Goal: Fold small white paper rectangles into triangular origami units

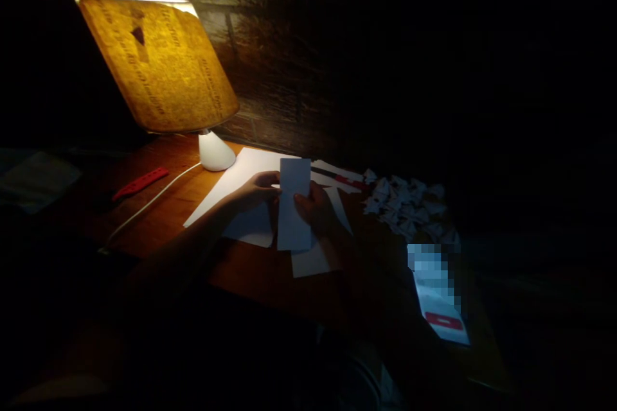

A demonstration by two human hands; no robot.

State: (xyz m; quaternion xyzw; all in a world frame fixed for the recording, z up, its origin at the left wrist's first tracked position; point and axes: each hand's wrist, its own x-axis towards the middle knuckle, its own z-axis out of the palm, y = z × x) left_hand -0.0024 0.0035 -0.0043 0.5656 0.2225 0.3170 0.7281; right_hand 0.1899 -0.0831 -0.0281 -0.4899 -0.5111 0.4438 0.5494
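Note:
A narrow upright rectangle of white paper is held up in front of me, over the table. My right hand is closed on its right edge, with the thumb lying across the front face. At the left edge, my left hand pinches the paper; its fingertips are partly hidden in shadow and behind the strip. Beneath both hands, white paper sheets lie spread on the wooden table. Just right of the hands rests a dark tool with a red part, its kind unclear in the dim light.
A lit lamp stands at the back left on a white base, its cord running forward. Near it lies a red long object. Several small folded paper pieces are heaped at right, beyond a glowing phone.

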